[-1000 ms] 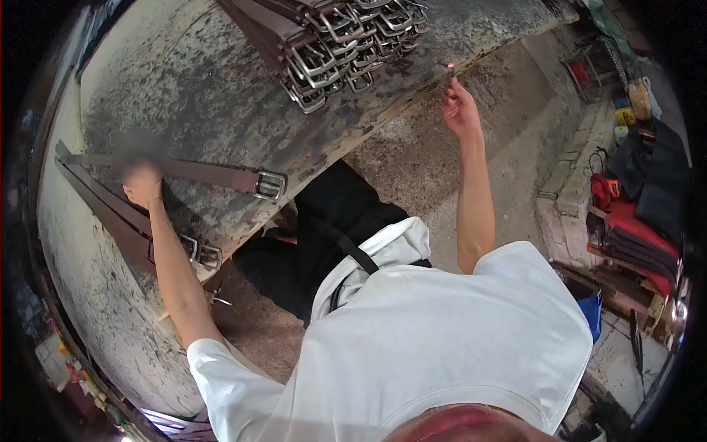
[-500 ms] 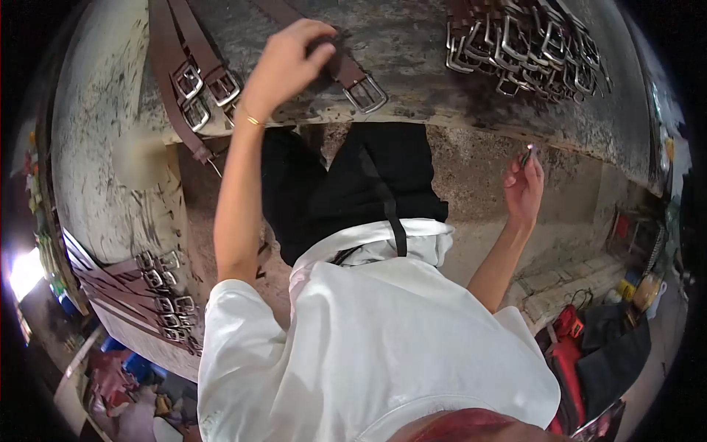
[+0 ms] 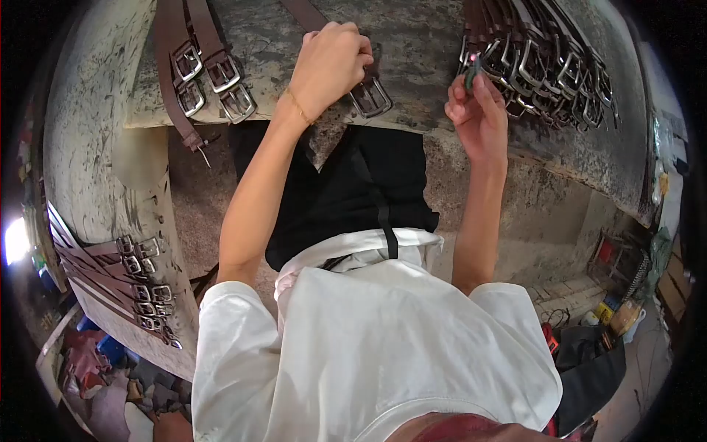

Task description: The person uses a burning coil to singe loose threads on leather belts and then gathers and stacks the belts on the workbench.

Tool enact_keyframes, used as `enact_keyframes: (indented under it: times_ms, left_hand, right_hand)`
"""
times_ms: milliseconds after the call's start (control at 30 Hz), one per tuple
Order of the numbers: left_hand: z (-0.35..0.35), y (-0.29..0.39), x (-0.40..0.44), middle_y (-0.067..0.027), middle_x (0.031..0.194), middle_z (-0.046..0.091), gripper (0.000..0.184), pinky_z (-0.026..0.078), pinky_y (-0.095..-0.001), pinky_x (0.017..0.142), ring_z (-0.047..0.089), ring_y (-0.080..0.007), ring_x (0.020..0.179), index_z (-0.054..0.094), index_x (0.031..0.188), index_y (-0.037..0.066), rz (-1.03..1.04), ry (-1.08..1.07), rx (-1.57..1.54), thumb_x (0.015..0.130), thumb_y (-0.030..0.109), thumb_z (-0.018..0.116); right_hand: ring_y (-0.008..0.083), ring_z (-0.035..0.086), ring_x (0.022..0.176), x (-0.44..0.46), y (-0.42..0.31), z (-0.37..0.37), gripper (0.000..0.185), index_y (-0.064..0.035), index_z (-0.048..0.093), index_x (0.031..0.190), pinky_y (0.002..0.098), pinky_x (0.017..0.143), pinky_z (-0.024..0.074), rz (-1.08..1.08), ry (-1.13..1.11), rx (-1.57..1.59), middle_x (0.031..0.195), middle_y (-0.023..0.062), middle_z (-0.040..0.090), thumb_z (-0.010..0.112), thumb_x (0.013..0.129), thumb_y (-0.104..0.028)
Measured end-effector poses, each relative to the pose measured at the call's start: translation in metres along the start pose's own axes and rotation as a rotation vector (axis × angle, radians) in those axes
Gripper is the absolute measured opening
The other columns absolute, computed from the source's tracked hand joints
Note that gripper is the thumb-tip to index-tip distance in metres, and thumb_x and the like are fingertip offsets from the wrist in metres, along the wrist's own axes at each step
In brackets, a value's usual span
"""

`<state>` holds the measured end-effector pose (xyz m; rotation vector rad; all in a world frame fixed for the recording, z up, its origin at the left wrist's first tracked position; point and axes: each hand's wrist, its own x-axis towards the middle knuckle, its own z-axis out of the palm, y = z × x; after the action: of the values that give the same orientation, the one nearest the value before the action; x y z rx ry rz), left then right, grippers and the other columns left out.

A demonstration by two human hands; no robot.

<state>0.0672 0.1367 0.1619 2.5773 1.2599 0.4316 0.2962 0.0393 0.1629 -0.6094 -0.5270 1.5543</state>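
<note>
1. The left hand (image 3: 335, 70) of the person is at the far middle of the scene, over a brown leather belt (image 3: 303, 13); its fingers are bent and their tips are hidden, so I cannot tell if it grasps the belt or only covers it
2. This belt lies on a dark, stained bench (image 3: 423, 44), and its silver rectangular metal buckle (image 3: 384, 92) shows just to the right of the left hand, close to the near edge
3. The right hand (image 3: 479, 110) is grasping a small dark green object (image 3: 472, 79) with a glowing pink tip, between thumb and fingers
4. On the far right, just beside the right hand in the view, lies a thick pile of brown belts with silver buckles (image 3: 537, 62)
5. On the far left, a smaller group of brown belts (image 3: 208, 33) lies on the bench, and one strap end goes past the near edge
</note>
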Motion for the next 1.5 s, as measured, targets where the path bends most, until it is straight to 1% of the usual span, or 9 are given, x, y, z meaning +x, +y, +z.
enact_keyframes:
  times_ms: [67,100,167,200,433,467,667,933,1500]
  left_hand:
    - [0.008,-0.004,-0.009,-0.0066,0.086,0.058,0.009,0.044,-0.0374,0.075,0.055,-0.0262,0.089,0.069,0.082,0.004,0.171,0.307,-0.171,0.078,0.011,0.068]
    - [0.014,-0.005,-0.016,-0.0066,0.086,0.058,0.009,0.044,-0.0374,0.075,0.055,-0.0262,0.089,0.069,0.082,0.004,0.162,0.295,-0.176,0.078,0.011,0.068]
    - [0.012,0.008,-0.033,-0.0062,0.079,0.054,0.009,0.043,-0.036,0.071,0.052,-0.0257,0.079,0.068,0.082,0.004,0.071,0.582,-0.214,0.074,0.005,0.071]
    - [0.015,0.012,-0.041,-0.0056,0.076,0.051,0.014,0.042,-0.0345,0.067,0.049,-0.0246,0.072,0.068,0.084,0.005,0.023,0.604,-0.197,0.072,0.002,0.072]
    - [0.043,0.022,-0.054,-0.0029,0.075,0.051,0.024,0.038,-0.0326,0.063,0.05,-0.0198,0.066,0.066,0.087,0.009,-0.105,0.688,-0.228,0.065,-0.001,0.07]
    - [0.046,0.02,-0.054,-0.0025,0.076,0.053,0.029,0.039,-0.0318,0.061,0.05,-0.019,0.063,0.067,0.085,0.009,-0.082,0.714,-0.205,0.058,-0.002,0.068]
    - [0.049,0.013,-0.055,-0.0021,0.075,0.053,0.027,0.04,-0.0291,0.056,0.05,-0.0175,0.058,0.069,0.082,0.009,-0.051,0.72,-0.2,0.056,0.005,0.064]
    - [0.053,0.009,-0.058,0.0022,0.077,0.053,0.033,0.04,-0.0262,0.055,0.05,-0.013,0.058,0.071,0.085,0.013,-0.018,0.682,-0.162,0.053,0.008,0.066]
    - [0.051,0.008,-0.059,0.0034,0.077,0.052,0.033,0.04,-0.0252,0.054,0.05,-0.0112,0.056,0.071,0.087,0.013,-0.011,0.67,-0.231,0.055,0.009,0.07]
  right_hand:
    - [0.0173,0.058,0.062,0.009,0.005,0.001,0.016,0.0007,0.061,0.09,0.0313,0.057,0.0481,-0.007,0.037,-0.084,0.078,0.0113,0.062,0.056,0.093,-0.014]
    - [0.018,0.061,0.064,0.013,0.008,0.001,0.016,0.0013,0.061,0.09,0.0315,0.058,0.0496,-0.02,0.071,-0.174,0.079,0.0114,0.063,0.057,0.093,-0.014]
    - [0.0213,0.066,0.072,0.026,0.013,-0.002,0.017,0.0021,0.062,0.09,0.0322,0.064,0.0533,0.006,0.075,-0.26,0.082,0.0131,0.063,0.061,0.09,-0.015]
    - [0.0223,0.067,0.075,0.033,0.016,0.0,0.017,0.0023,0.062,0.092,0.0322,0.066,0.0544,0.006,0.049,-0.372,0.084,0.0141,0.064,0.063,0.089,-0.015]
    - [0.0163,0.067,0.069,0.082,0.044,0.015,0.019,0.0045,0.063,0.099,0.0243,0.06,0.0542,-0.034,-0.056,-0.645,0.082,0.0108,0.068,0.066,0.085,-0.007]
    - [0.0139,0.066,0.068,0.085,0.046,0.015,0.018,0.0039,0.064,0.1,0.0231,0.059,0.0531,-0.06,-0.099,-0.714,0.082,0.0098,0.068,0.066,0.084,-0.006]
    - [0.0063,0.06,0.066,0.081,0.048,0.022,0.015,0.0031,0.066,0.097,0.0182,0.055,0.0484,-0.073,-0.126,-0.897,0.079,0.0054,0.065,0.066,0.083,0.0]
    - [0.0091,0.062,0.068,0.087,0.048,0.023,0.015,0.009,0.065,0.088,0.0176,0.057,0.0495,-0.135,-0.204,-0.982,0.08,0.0117,0.066,0.065,0.074,0.014]
    - [0.0108,0.062,0.063,0.087,0.048,0.022,0.014,0.0086,0.064,0.085,0.0188,0.053,0.0481,-0.146,-0.215,-0.999,0.079,0.013,0.066,0.066,0.073,0.014]
